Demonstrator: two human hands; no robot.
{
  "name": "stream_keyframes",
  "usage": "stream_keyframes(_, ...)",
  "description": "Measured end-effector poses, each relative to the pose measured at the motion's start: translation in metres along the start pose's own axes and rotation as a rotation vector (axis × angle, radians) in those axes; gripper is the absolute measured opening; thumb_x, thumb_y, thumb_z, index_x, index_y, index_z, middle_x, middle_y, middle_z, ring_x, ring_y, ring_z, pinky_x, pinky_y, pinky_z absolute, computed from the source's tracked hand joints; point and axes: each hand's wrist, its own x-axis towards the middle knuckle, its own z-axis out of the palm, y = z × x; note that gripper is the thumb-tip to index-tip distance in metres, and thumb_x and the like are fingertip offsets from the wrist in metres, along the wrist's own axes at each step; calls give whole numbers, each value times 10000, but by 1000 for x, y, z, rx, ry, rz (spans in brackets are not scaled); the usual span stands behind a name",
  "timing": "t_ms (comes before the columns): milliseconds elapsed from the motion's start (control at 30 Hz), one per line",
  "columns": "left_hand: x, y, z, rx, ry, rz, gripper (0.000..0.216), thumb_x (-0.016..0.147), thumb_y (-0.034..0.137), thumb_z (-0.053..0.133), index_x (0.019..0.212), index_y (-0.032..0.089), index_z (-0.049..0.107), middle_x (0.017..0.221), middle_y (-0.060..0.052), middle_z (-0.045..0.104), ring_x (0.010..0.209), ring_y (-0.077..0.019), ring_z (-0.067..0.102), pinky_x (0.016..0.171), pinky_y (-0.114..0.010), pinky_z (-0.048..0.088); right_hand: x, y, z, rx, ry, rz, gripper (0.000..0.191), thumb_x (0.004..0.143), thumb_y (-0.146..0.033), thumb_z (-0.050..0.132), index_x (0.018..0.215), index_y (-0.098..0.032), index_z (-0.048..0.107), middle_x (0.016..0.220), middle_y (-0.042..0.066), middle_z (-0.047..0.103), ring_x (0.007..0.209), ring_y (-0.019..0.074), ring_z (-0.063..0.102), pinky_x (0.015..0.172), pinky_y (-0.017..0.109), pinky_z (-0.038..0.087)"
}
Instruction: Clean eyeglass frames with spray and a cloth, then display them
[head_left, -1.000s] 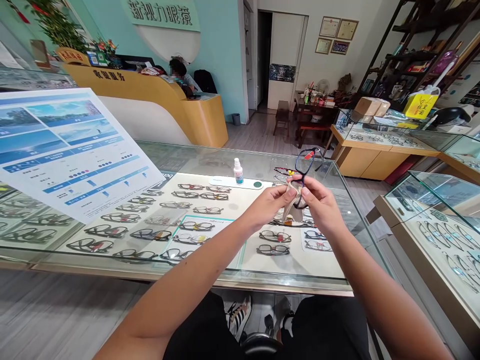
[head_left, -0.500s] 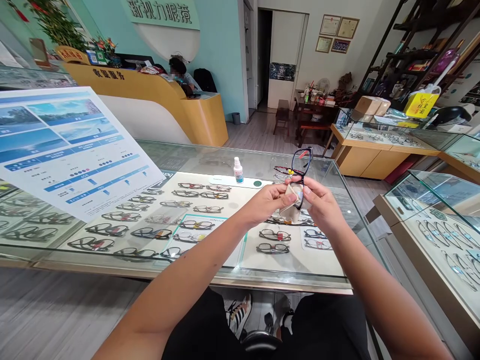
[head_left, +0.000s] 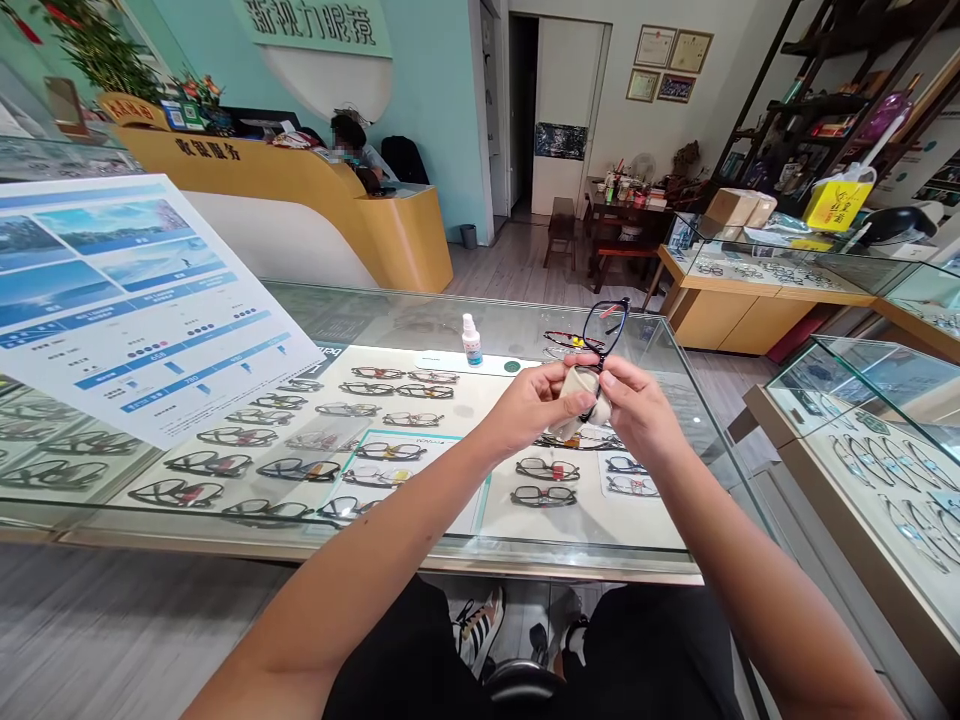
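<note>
Over the glass display case, my left hand point(head_left: 541, 402) is closed on a cream cleaning cloth point(head_left: 574, 385), pressed around the lower lens of a pair of dark eyeglasses point(head_left: 604, 325). My right hand point(head_left: 637, 400) pinches the frame of these eyeglasses from the right side. Their other lens stands up above the fingers, uncovered. The lower lens is mostly hidden by cloth and fingers. Behind the hands, a red-and-black pair of glasses point(head_left: 566, 341) shows in part. A small white spray bottle point(head_left: 471, 342) stands upright on the glass, left of my hands.
Several rows of eyeglasses point(head_left: 390, 452) lie inside the glass display case point(head_left: 360, 300) below my arms. A printed sheet point(head_left: 150, 310) stands at the left. Another display case point(head_left: 862, 480) is on the right. Beyond, a person point(head_left: 351, 140) sits at a yellow counter point(head_left: 405, 235).
The cloth has shifted and now bunches more around the lower lens. Both hands keep their hold, nearly in place. The whole view has moved slightly.
</note>
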Motion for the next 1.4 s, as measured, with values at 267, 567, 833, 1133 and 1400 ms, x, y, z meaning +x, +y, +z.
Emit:
stream_keyframes(267, 0, -3, 0, 70, -7, -12, 604, 772, 710, 899, 974, 154, 775, 713, 8, 608, 610, -90, 474, 569, -235, 324, -1, 0, -1, -27, -27, -34, 309, 879, -574, 864, 964, -278, 836, 1422, 52, 775, 971, 256, 740, 783, 387, 580)
stream_keyframes(567, 1, -11, 2, 15, 60, 93, 616, 860, 673, 848, 1220, 184, 751, 936, -14, 704, 746, -107, 564, 700, -238, 475, -2, 9, 0, -82, -80, -209, 238, 1041, -473, 731, 1123, -317, 890, 1424, 36, 791, 1337, 309, 688, 1201, 483, 477)
stream_keyframes(833, 1, -15, 3, 240, 157, 222, 599, 973, 769, 646, 887, 177, 679, 652, 43, 512, 641, -109, 446, 656, -260, 392, 3, 12, -5, -237, -80, -296, 298, 1042, -498, 724, 869, -318, 887, 1340, 30, 828, 1358, 334, 674, 1223, 519, 440)
stream_keyframes(1133, 2, -7, 3, 170, -93, 84, 657, 910, 831, 673, 800, 195, 558, 619, 48, 483, 573, -101, 407, 576, -259, 355, 8, 11, -16, -206, 68, -215, 277, 982, -560, 773, 1055, -339, 924, 997, 45, 800, 1014, 253, 666, 983, 406, 518)
stream_keyframes(1400, -1, 0, -1, 141, -174, 8, 628, 805, 733, 860, 937, 167, 620, 722, 46, 491, 616, -84, 392, 573, -240, 305, 6, 8, -12, -51, 55, -48, 375, 939, -630, 792, 1046, -294, 920, 1047, 59, 800, 907, 233, 693, 826, 366, 545)
